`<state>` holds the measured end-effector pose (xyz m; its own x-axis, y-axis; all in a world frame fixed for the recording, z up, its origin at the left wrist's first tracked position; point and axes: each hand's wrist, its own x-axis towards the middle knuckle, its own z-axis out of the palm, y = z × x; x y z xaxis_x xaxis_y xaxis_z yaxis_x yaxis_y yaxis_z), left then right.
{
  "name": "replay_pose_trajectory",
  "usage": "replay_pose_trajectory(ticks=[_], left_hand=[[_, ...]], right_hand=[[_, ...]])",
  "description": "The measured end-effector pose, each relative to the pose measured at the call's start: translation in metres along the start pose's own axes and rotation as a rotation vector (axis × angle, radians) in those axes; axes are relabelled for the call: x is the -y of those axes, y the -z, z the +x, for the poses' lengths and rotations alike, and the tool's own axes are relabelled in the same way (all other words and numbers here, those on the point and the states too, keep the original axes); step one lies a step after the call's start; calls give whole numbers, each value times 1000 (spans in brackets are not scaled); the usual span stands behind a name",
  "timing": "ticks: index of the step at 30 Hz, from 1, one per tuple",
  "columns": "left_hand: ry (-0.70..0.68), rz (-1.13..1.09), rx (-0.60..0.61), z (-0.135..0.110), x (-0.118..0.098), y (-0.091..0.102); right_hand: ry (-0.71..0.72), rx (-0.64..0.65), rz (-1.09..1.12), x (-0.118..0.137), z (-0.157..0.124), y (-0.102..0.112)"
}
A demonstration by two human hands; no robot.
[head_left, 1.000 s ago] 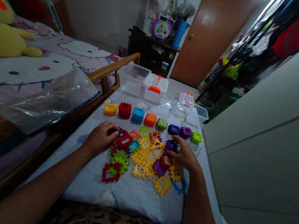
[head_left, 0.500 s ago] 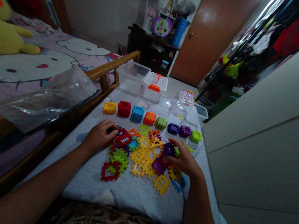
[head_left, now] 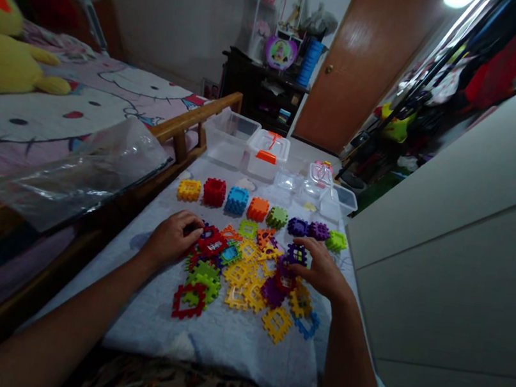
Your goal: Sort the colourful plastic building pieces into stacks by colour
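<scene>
My right hand (head_left: 321, 269) grips a dark purple window-shaped interlocking tile (head_left: 296, 255) between thumb and fingers, above the right side of a loose pile. Under it lie a dark red tile (head_left: 284, 280) and a purple tile (head_left: 273, 293). At the pile's left edge rests my left hand (head_left: 173, 234), fingers loosely curled and thumb apart; no held piece shows. Beside its fingertips are a red tile (head_left: 212, 243) and a partly hidden dark purple one. Yellow tiles (head_left: 237, 272) fill the pile's middle, and green tiles (head_left: 205, 279) lie nearer me.
Behind the pile runs a row of colour-sorted stacks, from a yellow stack (head_left: 189, 190) to a light green stack (head_left: 337, 241). Clear plastic boxes (head_left: 266, 156) stand at the far end. A wooden bed rail (head_left: 196, 121) borders the left, a white cabinet (head_left: 463, 250) the right.
The dark purple tile in my right hand has tilted, and its window openings now show. My left hand stays almost in place. The view has shifted slightly.
</scene>
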<state>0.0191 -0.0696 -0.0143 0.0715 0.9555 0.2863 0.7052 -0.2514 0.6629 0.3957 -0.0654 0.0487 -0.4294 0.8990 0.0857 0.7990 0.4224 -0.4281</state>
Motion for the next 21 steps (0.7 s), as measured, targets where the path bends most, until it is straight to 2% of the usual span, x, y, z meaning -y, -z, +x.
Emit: replay_pose_trajectory(ticks=[4,9,16,21], left_hand=[[1,5,2,0,0,0],[-11,23,11,0,1,0],[-8,15,5,0,0,1],[-12,16,-4,0,2,0]], right_hand=[[-81,-120,-148,-17,33,14],[-179,-101,-319,-31,69,12],[-204,17,-407,-38,82,3],[-167,69,-421,-41,87,4]])
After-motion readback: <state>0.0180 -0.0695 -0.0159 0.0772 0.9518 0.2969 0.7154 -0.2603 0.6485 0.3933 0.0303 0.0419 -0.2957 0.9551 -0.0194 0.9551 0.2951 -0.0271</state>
